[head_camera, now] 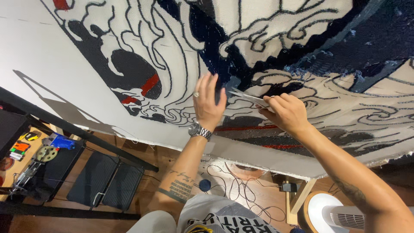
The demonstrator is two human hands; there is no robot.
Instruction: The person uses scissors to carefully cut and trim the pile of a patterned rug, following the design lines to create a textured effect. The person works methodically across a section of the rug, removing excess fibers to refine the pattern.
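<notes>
White tufted cloth (86, 82) lies under the flat, open left hand (208, 103), while the right hand (286, 113) grips scissors (248, 98).

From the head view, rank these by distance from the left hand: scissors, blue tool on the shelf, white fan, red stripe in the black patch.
From the left hand:
1. Scissors, just right, in the right hand.
2. Red stripe, left on the fabric.
3. White fan, lower right on the floor.
4. Blue tool, far left.

The tufted cloth (86, 82) walled off everything ahead — bare white at the left. Below its edge, a black frame bar (77, 129), loose cables (241, 190) and a white fan (340, 213) crowded the floor (151, 159).
</notes>
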